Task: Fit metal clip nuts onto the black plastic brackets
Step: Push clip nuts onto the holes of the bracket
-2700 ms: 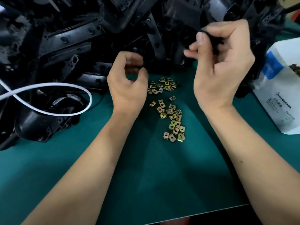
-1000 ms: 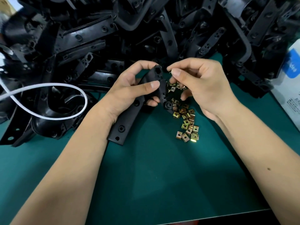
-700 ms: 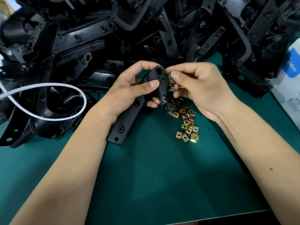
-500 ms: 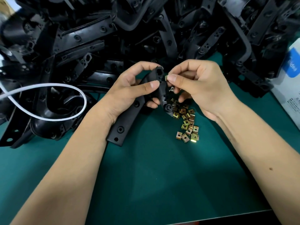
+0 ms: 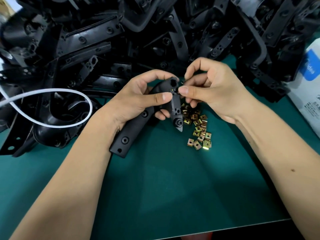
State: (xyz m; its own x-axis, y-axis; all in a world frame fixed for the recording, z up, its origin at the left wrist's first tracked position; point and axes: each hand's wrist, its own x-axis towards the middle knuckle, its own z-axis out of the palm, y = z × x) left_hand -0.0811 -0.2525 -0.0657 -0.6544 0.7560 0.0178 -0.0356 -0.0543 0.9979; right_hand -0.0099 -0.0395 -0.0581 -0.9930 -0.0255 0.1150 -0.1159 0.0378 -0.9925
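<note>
On the green surface (image 5: 164, 187) at centre frame, the left hand (image 5: 138, 99) grips a black bracket (image 5: 133, 129). The right hand (image 5: 213, 90) pinches a clip nut (image 5: 183, 82), mostly hidden by fingertips, at the bracket's top. Loose clip nuts (image 5: 199, 129) lie beneath. Behind, a bracket pile (image 5: 155, 32) runs off-frame.

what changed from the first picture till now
The left hand took hold of a black bracket and holds it over the mat. The right hand came down beside it, pinching a clip nut at its top end. The loose clip nuts stayed put.
</note>
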